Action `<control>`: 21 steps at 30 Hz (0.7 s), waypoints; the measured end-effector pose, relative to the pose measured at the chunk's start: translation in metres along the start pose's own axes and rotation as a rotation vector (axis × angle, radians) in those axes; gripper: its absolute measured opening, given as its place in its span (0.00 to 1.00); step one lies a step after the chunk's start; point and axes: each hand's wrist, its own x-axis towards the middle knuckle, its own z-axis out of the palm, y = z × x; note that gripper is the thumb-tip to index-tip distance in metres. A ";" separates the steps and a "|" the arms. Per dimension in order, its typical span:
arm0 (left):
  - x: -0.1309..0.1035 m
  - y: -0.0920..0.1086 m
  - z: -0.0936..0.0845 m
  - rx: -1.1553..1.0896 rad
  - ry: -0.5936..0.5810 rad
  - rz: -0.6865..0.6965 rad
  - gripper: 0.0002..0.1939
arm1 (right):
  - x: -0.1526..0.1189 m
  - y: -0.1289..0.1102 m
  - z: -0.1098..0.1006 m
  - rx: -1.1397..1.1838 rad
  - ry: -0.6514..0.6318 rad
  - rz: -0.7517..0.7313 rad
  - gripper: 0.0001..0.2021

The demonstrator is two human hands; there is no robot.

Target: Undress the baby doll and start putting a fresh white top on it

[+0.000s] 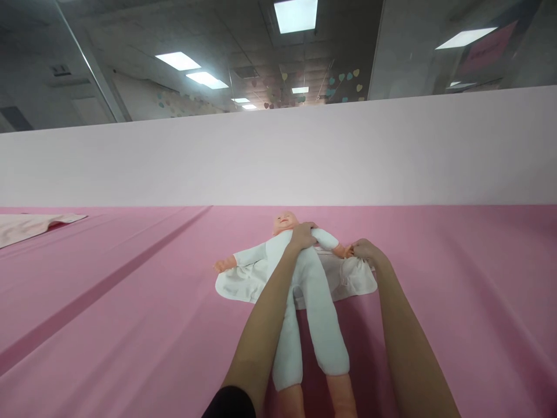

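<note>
A baby doll [314, 293] in a pale mint one-piece suit lies on its back on a pink sheet [130, 325], head away from me, arms spread. Under its trunk lies an opened white garment [237, 284]. My left hand [302, 235] rests on the doll's upper chest by its shoulder and grips there. My right hand [364, 249] pinches the bunched white cloth at the doll's hand on the right side. The doll's bare feet reach the bottom edge.
A folded pale pink cloth [30, 225] lies at the far left of the sheet. A plain pale wall panel [278, 157] rises behind the surface, with glass and ceiling lights above. A dark fold line [108, 284] runs diagonally across the sheet.
</note>
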 end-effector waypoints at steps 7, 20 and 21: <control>0.001 -0.003 -0.003 -0.090 -0.003 -0.017 0.25 | -0.024 -0.003 -0.009 0.289 -0.250 0.106 0.13; -0.009 0.009 0.004 -0.018 0.041 0.089 0.23 | -0.016 -0.013 -0.002 -0.051 -0.320 -0.207 0.22; -0.010 0.011 0.006 0.018 0.041 0.105 0.23 | -0.014 -0.017 0.003 -0.091 -0.327 -0.244 0.24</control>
